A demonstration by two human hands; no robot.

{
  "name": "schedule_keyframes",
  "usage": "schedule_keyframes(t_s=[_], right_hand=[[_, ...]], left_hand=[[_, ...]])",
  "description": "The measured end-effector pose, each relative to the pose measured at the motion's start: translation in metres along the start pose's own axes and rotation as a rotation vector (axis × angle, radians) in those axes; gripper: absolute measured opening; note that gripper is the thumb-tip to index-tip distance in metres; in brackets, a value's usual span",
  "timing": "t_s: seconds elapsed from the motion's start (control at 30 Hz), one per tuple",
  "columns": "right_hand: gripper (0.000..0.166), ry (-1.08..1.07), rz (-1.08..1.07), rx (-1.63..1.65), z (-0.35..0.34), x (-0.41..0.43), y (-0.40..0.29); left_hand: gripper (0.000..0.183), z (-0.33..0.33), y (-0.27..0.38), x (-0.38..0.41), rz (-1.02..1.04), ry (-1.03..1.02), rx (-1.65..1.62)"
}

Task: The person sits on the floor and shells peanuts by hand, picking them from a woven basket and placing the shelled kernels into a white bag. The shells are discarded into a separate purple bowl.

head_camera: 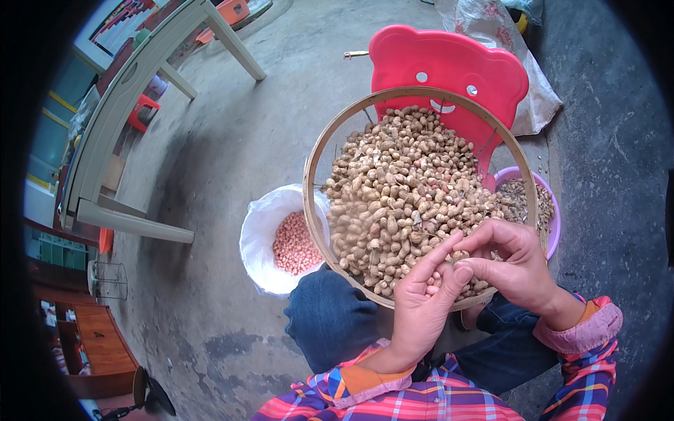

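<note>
A round sieve (309,210) with a wooden rim and mesh is before me, heaped with unshelled peanuts (389,179). Over its near right edge, both hands meet fingertip to fingertip. My left hand (424,310) cups several pink peanut kernels (433,284) against its fingers. Between the thumb and forefinger of my right hand (511,268) is a peanut pod (459,256), which the left fingertips also seem to touch. Left of the sieve, a container lined with a white plastic bag (255,231) holds shelled kernels (297,244).
A purple basin (556,237) with shell pieces (518,192) sits partly under the sieve's right side. Beyond stands a pink plastic chair (447,58), with a white woven sack (532,105) behind it. A pale table (131,221) and wooden drawers (102,337) are at left.
</note>
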State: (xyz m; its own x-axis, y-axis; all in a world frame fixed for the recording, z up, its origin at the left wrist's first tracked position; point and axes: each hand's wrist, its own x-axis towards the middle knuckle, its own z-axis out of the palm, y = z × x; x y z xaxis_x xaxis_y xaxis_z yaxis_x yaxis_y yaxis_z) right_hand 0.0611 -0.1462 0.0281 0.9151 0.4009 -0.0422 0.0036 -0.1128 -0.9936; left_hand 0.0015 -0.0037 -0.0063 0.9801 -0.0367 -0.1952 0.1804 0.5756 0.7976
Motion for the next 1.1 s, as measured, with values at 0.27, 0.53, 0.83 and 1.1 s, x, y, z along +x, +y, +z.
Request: schedule_keyframes(t_s=[0.27, 0.53, 0.83, 1.1], right_hand=[[0.017, -0.028, -0.047, -0.064, 0.000, 0.003, 0.001], [0.017, -0.056, -0.015, 0.015, 0.002, 0.001, 0.000], [0.013, -0.028, 0.123, 0.322, 0.011, -0.002, 0.001], [0.019, -0.007, 0.343, 0.547, 0.007, -0.001, 0.000]], left_hand=[[0.039, -0.001, -0.002, 0.001, -0.012, 0.023, -0.134], [0.036, -0.001, 0.000, 0.003, 0.026, 0.063, 0.017], [0.036, -0.003, -0.001, 0.002, 0.082, 0.083, 0.118], [0.038, -0.003, 0.001, 0.005, -0.036, 0.072, -0.254]])
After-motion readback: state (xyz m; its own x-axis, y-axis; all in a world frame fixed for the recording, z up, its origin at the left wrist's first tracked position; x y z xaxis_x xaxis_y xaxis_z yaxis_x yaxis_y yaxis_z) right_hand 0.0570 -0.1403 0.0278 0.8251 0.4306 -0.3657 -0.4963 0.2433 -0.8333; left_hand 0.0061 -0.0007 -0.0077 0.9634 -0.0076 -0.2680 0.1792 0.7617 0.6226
